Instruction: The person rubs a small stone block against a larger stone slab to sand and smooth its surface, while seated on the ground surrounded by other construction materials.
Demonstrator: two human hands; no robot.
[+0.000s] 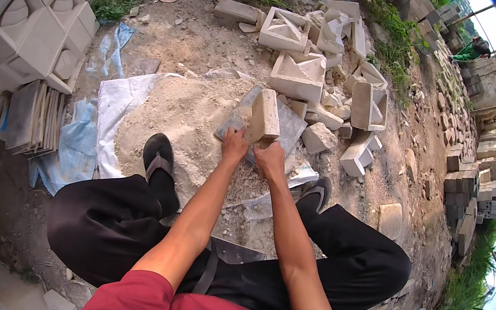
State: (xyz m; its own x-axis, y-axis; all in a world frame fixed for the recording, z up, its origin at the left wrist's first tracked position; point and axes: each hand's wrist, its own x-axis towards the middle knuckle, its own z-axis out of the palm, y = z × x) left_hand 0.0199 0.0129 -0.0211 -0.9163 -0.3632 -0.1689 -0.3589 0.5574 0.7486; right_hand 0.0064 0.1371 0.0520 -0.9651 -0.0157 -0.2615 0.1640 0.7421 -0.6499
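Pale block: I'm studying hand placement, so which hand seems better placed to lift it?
Probably the right hand: it is at the near end of the pale block, apparently gripping it, while the left hand sits beside it, over the grey slab.

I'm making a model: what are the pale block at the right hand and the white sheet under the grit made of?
Pale block: maybe concrete, possibly wood; matte, with a mottled, rough-looking face. White sheet: probably woven plastic or cloth; dull, with soft creases.
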